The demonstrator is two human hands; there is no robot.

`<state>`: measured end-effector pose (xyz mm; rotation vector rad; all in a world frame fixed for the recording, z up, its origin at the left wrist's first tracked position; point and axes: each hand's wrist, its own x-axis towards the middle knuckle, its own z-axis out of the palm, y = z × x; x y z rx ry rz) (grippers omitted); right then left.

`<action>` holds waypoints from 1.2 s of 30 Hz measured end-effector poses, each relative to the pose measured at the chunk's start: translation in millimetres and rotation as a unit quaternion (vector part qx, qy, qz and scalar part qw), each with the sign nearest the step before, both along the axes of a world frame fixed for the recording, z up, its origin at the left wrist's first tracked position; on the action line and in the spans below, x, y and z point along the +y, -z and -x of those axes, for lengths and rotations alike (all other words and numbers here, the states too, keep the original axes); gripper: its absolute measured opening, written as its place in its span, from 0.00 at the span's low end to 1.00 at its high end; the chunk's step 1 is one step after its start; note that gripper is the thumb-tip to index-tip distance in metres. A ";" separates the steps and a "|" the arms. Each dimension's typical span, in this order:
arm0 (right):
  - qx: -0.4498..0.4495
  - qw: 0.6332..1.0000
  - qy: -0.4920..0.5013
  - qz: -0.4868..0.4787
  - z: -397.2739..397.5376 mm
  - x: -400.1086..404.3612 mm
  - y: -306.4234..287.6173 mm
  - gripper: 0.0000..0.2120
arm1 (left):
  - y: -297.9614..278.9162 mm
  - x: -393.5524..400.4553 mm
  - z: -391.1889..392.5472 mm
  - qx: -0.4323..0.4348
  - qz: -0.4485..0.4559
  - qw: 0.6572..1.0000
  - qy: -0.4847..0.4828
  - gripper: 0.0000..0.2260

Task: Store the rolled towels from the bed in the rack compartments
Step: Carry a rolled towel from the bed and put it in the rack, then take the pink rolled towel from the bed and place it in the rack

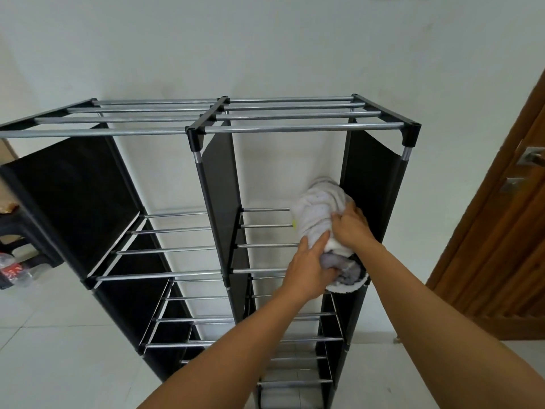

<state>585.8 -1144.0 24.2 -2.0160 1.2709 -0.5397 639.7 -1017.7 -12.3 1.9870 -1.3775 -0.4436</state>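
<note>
Both the left hand (309, 268) and right hand (351, 228) grip the soft white rolled towel (320, 214), so push it gently forward onto the black-and-silver metal rack (224, 125) bars under them.

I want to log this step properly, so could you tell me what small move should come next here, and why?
Probably push the white rolled towel deeper along the shelf's metal bars. Both hands, left hand and right hand, grip its near end, which overhangs the front bar beside the black fabric side panel.
</note>
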 end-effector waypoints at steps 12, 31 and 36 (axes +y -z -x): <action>-0.086 0.991 0.067 0.077 110.2 116.2 -7.9 0.21 | -66.5 31.3 17.1 0.002 0.124 0.989 0.076 0.20; -0.244 0.540 0.805 -0.024 309.5 744.4 66.7 0.14 | 13.2 385.0 359.1 -0.052 -0.118 0.546 0.828 0.14; -0.296 0.408 0.863 -0.009 307.2 882.2 103.2 0.14 | 39.5 532.9 424.8 -0.060 -0.216 0.435 0.872 0.09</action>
